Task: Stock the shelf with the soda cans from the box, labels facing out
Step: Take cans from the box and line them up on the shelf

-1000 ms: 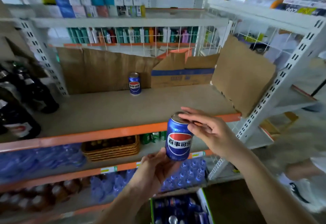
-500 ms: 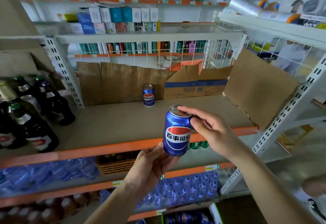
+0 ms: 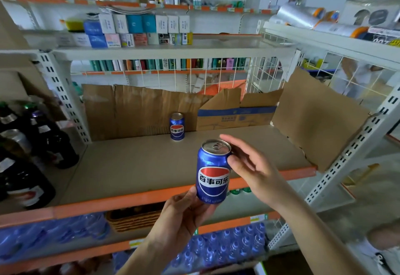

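At the far left, dark glass bottles (image 3: 32, 151) are being kept on the neighbouring shelf bay, apart from the work. The tan shelf (image 3: 134, 170) with its orange front edge is being backed by sheets of brown cardboard (image 3: 138, 112), and one blue soda can (image 3: 177, 126) is being displayed upright near the back, its label turned outward, just in front of that cardboard. Below, packs of blue-capped water bottles (image 3: 227, 246) and a wicker basket (image 3: 134, 220) are being stored on lower levels. A second can, the held can (image 3: 213, 171), is being kept upright in front of the shelf's edge, label toward the viewer. It is being gripped at its base by the left hand (image 3: 186, 212), whose thumb and fingers are being curled around the bottom from below. The right hand (image 3: 251, 166) is being held beside the can's upper part with fingers loosely spread; its thumb is being rested against the side, nothing being clasped. Farther right, a cardboard flap (image 3: 318, 118) is being leaned against the white upright (image 3: 355, 151).
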